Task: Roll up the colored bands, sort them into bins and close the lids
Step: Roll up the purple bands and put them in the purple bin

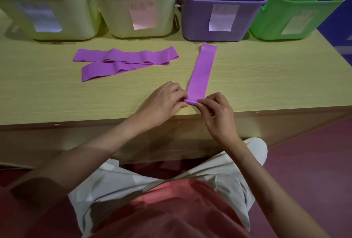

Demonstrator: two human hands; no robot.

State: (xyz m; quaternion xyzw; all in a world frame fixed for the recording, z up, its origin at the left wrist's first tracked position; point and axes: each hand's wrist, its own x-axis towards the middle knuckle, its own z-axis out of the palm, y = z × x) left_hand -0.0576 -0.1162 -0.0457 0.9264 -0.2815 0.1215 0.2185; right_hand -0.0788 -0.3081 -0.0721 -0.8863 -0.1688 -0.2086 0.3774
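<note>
Purple rubber is being rolled at the near edge of the table [266,85]: the near end of one flat band [202,70] is pinched by the left hand [165,100] and the right hand [217,112], and only a first small turn is made. Two more bands [122,60] lie flat, overlapping, to the left. In the purple bin [221,18] something pale purple is seen. The lids are judged not yet closed, so most work is left.
</note>
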